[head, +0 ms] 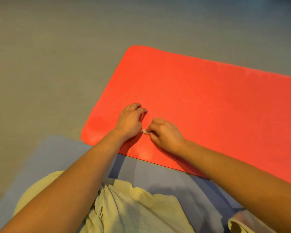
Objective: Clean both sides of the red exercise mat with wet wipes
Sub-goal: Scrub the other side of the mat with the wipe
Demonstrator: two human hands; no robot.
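- Lies flat on the grey floor [49,64]: red exercise mat [200,91], with its near long edge just behind both wrists, toward the body.
- Pinches one end of a small crumpled white wet wipe [145,131] with the right hand [166,132], thumb and fingers curled around it.
- Meets the same wad with the left hand [130,121]: fingers curled, tips down on the mat, thumb side closed on the other end as far as can be seen.
- Holds the wipe directly between the two hands, low over the mat. Cannot tell whether wipe and mat touch.
- Runs lengthwise from a rounded short end, well to the left of the left hand, past the right hand and out of view on the right.
- Places most of the visible mat to the right of and ahead of the right hand, so that hand is judged nearer to the bulk of the surface.
- Shows faint pale marks ahead and to the right of the right hand, and a darker patch to the left of the left hand, possibly damp.
- Judged step: gathering or refolding the wipe before a stroke. Upper side only in hand so far, underside not yet turned up.
- Recommended next: lead with the right hand and stroke along the long axis, away to the right.
- Behind the hands, under the forearms: a blue mat [60,158] and a yellow-green garment [133,207].
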